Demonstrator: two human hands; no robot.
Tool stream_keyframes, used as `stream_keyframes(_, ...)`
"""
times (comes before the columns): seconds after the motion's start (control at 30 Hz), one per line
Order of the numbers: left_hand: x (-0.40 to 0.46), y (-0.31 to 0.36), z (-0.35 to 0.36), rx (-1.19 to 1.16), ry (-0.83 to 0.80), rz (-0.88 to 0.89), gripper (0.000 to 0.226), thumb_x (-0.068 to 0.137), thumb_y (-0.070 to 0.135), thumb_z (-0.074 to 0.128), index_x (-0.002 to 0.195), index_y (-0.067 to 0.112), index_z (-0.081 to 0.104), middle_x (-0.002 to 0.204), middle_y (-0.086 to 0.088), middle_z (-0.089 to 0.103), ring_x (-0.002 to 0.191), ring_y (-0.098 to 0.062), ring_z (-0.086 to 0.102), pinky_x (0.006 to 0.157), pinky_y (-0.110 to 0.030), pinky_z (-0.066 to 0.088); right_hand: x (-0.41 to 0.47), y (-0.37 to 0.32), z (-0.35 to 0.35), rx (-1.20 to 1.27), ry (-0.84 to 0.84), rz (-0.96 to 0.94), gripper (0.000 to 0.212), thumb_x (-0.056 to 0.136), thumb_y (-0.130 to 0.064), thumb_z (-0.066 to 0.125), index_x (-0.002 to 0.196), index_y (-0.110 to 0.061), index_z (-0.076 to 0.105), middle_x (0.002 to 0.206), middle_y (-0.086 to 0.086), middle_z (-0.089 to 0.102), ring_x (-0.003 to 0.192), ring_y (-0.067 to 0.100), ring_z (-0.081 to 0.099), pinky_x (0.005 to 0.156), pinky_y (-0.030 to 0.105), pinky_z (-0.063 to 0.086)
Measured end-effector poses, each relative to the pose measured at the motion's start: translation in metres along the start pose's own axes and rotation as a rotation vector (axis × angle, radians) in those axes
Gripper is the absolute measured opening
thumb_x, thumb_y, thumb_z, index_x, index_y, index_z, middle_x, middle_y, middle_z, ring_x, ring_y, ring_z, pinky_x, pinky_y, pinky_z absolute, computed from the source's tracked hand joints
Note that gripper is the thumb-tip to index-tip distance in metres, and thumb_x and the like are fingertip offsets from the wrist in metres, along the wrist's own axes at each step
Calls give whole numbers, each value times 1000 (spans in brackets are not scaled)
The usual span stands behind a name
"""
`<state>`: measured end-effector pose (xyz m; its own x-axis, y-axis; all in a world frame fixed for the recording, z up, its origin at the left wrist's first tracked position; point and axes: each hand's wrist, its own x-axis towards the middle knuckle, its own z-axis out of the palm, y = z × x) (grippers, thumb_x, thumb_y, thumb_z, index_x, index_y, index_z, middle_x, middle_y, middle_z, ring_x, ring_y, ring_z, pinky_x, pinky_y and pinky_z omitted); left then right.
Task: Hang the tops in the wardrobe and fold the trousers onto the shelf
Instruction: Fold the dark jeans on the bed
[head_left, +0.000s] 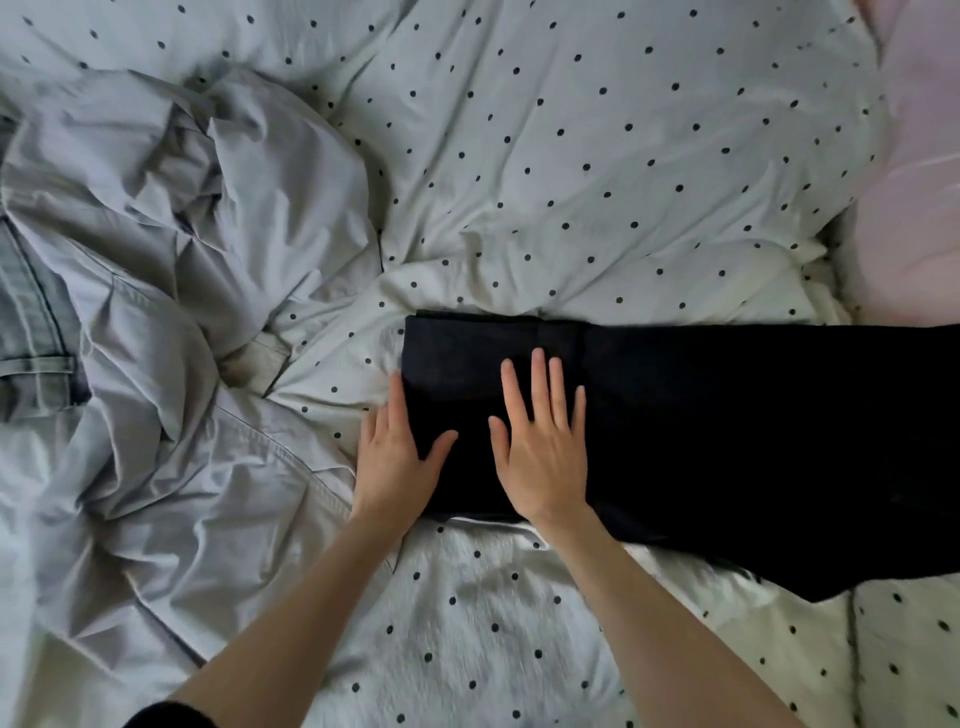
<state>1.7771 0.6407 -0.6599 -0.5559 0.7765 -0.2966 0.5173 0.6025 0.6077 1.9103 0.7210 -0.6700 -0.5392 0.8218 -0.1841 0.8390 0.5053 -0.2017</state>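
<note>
- A white duvet (597, 171) printed with small dark dots is spread across most of the view, rumpled into soft folds towards the middle.
- A pale grey garment (171, 322), crumpled and heavily creased, is heaped over the left part of the bed; a stitched seam is seen running along its lower edge.
- The black trousers (753, 441) are laid flat on the dotted duvet, stretched from the centre of the view out past the right edge, with the left end squared off in a straight edge and the fabric doubled over there.
- A pale pink pillow or cushion (919, 208) is seen at the right edge, above the trousers; what exactly it is cannot be told.
- A piece of light blue denim (31, 332) is partly shown at the far left edge, tucked beside the grey garment, with a stitched band visible.
- The right hand (540, 447) is laid palm-down on the folded end of the trousers, fingers straight and slightly spread, nothing grasped.
- The left hand (395, 457) is set at the left edge of the trousers, its thumb resting on top of the black fabric and its fingers extended along the edge against the duvet; nothing is seen to be gripped.
</note>
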Motion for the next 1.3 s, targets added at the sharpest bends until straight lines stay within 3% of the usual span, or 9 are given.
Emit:
stream_keyframes(0.13,7,16,-17,-200,-60,-325,58,83,34,68,131,10,46,122,-7,60,114,-26,55,91,-34,43,-36,-5,-1,93,-111,54,53,101,-41,21,144,-28,-8,152,1,-17,141,17,-20,116,40,-8)
stream_keyframes(0.43,-13,44,-81,-242,-3,-189,50,83,23,68,127,8,48,95,6,52,87,-11,50,60,-12,34,-50,-42,-50,478,-310,132,53,103,-36,23,150,-28,0,158,0,-11,144,15,-14,116,38,-7)
stream_keyframes(0.6,-39,18,-168,-306,23,-231,48,82,21,70,124,5,53,111,-11,63,98,-24,60,87,-38,50,-71,-121,-89,631,-388,92,51,104,-32,24,151,-25,7,159,3,-3,146,20,-5,117,40,-1)
stream_keyframes(0.77,-44,30,-218,-182,102,-162,49,82,23,68,124,5,51,113,-15,62,107,-33,58,92,-43,47,-81,-166,-113,897,-363,157,46,103,-23,31,148,-25,25,157,0,19,144,18,16,116,31,18)
stream_keyframes(0.9,-53,52,-211,-159,19,-117,43,81,25,67,119,11,51,92,-5,63,94,-27,60,86,-38,48,-98,-150,-122,1072,-407,330,42,100,-14,33,136,-26,49,121,3,62,96,15,62,72,17,47)
stream_keyframes(1.0,-63,68,-180,-226,-54,-98,40,82,25,66,117,14,51,84,2,63,89,-22,61,77,-31,45,-110,-117,-127,1141,-373,459,39,98,-11,36,124,-25,60,111,5,67,109,29,61,88,36,52)
stream_keyframes(1.1,-70,80,-144,-227,-140,-21,42,86,21,61,126,12,50,96,-2,64,98,-24,61,85,-31,46,-118,-86,-134,1282,-333,566,33,100,-16,37,122,-23,60,115,1,64,110,19,60,91,29,49)
stream_keyframes(1.2,-72,87,-110,-158,-334,177,47,93,7,48,140,9,39,120,-6,59,115,-24,52,99,-26,35,-114,-58,-137,1368,-279,667,29,100,-21,38,120,-19,59,118,4,63,108,16,59,97,33,47)
stream_keyframes(1.3,-75,75,-73,98,-598,326,48,97,6,37,144,16,33,151,0,31,141,-20,23,115,-32,16,-109,-31,-131,1178,-167,717,37,99,-21,36,131,-9,51,121,3,56,116,17,51,105,33,37)
